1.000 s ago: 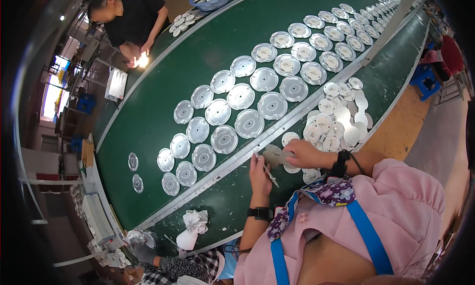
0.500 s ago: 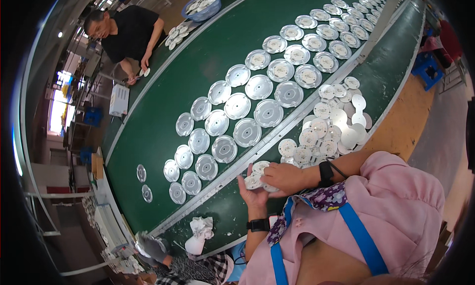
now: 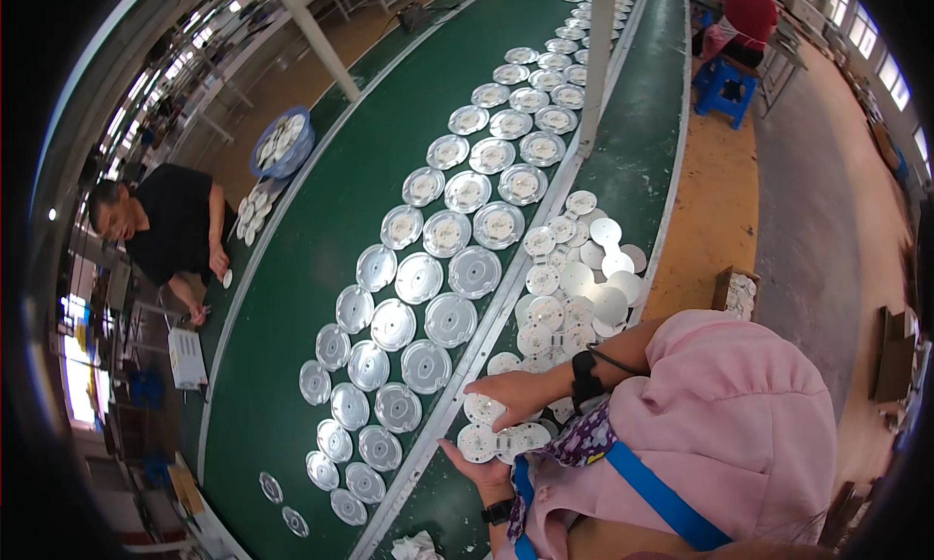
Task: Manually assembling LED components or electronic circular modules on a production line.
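My left hand (image 3: 484, 474) is palm up near the conveyor's metal divider, with a small group of white round circuit boards (image 3: 477, 443) resting in it. Its fingers are partly hidden under the boards. Just above it, my right hand (image 3: 514, 393) pinches one white round board (image 3: 484, 409) by its edge, thumb on top. Beside my right wrist lies a heap of similar white boards (image 3: 545, 313), some joined in pairs and some turned to their plain side. Across the divider, silver round plates (image 3: 393, 324) stand in rows on the green belt (image 3: 292, 317).
The metal divider (image 3: 506, 317) and an upright post (image 3: 595, 73) run beside the rows. Farther up, plates carry white boards. Across the belt a co-worker (image 3: 161, 229) handles boards near a blue basket (image 3: 282, 144). Another person (image 3: 744, 15) sits on a blue stool (image 3: 725, 88).
The view has swung to the right, so the belt and plates appear shifted left. My right hand, earlier together with my left over the boards, now holds one board slightly apart from the rest.
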The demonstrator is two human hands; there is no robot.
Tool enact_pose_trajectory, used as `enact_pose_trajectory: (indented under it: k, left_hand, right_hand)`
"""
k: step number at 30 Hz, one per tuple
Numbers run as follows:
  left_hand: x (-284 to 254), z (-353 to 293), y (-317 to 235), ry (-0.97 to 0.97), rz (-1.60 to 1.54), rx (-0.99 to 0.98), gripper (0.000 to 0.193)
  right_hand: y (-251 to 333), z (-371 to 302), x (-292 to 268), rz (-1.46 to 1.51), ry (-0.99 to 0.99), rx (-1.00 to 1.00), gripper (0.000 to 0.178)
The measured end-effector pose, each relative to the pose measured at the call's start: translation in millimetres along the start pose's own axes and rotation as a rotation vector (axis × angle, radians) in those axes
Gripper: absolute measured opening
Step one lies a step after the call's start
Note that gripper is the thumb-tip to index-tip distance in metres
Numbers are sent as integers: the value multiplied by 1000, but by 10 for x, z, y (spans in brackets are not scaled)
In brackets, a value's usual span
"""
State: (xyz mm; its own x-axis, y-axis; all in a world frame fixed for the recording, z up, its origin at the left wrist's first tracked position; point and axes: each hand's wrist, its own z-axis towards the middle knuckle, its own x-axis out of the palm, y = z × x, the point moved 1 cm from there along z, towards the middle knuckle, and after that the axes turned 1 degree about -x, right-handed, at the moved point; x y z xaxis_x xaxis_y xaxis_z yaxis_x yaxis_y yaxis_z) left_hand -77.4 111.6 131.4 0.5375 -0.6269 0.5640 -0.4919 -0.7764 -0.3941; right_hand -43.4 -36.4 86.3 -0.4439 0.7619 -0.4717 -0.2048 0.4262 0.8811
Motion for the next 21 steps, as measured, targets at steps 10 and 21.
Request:
enact_pose_trajectory:
  k: [10, 21]
  left_hand:
    - [-325, 471, -52, 344, 751, 59, 43]
    - [-654, 592, -533, 287, 337, 64, 60]
  right_hand:
    - [289, -120, -319, 163, -123, 206, 53]
    - [72, -9, -673, 521, -489, 465, 26]
